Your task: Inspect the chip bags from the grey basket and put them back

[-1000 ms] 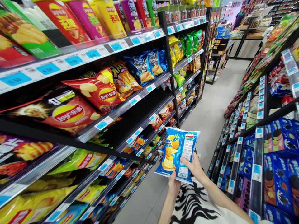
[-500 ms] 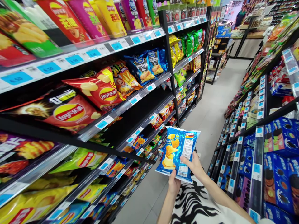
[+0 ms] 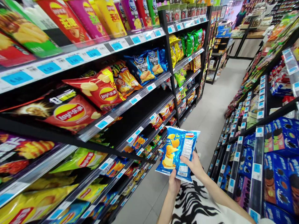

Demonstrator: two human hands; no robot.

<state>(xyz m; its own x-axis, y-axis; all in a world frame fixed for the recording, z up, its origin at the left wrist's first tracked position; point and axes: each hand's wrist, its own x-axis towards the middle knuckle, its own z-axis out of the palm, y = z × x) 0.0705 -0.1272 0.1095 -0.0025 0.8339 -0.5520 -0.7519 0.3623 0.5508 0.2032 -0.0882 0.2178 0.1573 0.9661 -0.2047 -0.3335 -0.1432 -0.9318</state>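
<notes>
A blue bag of potato chips (image 3: 174,152) is held up in front of me over the aisle, its printed back with a white text panel and barcode turned toward me. My left hand (image 3: 174,183) pinches its bottom edge, thumb on the near face and fingers hidden underneath. On the bag's right side, my right hand (image 3: 193,164) grips with the thumb lying across the panel; its other fingers are partly behind the bag.
Shelves on the left carry red Lay's bags (image 3: 102,88), blue chip bags (image 3: 141,67) and tall chip canisters (image 3: 66,20). Along the right stands a shelf with blue cookie boxes (image 3: 280,174). A tiled floor (image 3: 215,85) runs between them toward a distant person (image 3: 240,17).
</notes>
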